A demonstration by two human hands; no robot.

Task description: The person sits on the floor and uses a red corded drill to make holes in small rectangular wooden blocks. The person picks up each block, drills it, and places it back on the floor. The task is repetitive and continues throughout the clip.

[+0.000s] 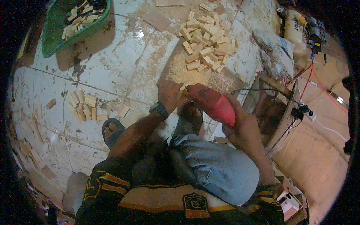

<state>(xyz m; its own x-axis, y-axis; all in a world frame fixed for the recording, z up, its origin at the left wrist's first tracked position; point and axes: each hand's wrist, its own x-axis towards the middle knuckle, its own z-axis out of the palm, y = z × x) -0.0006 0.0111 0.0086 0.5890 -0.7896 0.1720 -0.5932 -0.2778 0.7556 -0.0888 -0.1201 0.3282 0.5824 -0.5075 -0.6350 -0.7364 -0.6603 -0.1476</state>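
Pale wood seems gripped by the left hand over the near edge of the sawdust; behind the red object, whether fingers of the right hand are closed cannot be told. Smoothing is presumably underway, steady bracing being called for next; blocks are piled beyond

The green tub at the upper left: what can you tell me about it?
The green tub looks like smooth plastic, with a rim, sloping walls and a rounded corner. It stands open side up on the dirty pale tiled floor, casting a shadow. Loose wooden blocks lie jumbled inside, along with something dark that I can't identify. The picture's upper edge cuts off its far end.
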